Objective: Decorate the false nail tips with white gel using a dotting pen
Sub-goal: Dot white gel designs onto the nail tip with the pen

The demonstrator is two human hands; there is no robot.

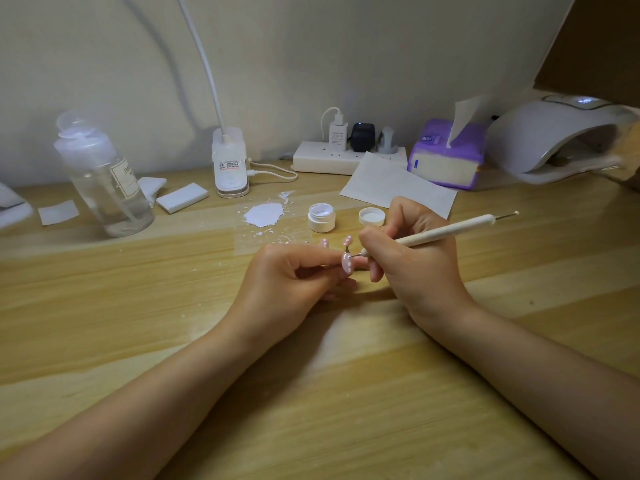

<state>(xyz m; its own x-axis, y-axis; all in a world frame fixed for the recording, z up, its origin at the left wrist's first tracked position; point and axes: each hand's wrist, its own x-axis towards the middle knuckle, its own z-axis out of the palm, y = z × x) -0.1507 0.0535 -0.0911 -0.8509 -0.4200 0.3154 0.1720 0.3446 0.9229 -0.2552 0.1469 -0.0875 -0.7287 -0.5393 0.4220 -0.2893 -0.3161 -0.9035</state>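
My left hand (294,275) pinches a pink false nail tip (347,265) that carries white dots. My right hand (412,258) grips a cream dotting pen (450,231), whose metal point touches the top edge of that tip. Two more pink tips with white dots (347,241) stand just behind, on small holders. An open white gel jar (322,218) sits beyond them, with its lid (371,216) lying beside it on the right. A smear of white gel (263,214) lies on a clear film left of the jar.
A clear bottle (104,174) stands at the left with white pads (181,198) near it. A lamp base (230,164), power strip (329,157), purple tissue pack (446,157), paper sheet (394,185) and nail lamp (561,136) line the back of the wooden table (138,306).
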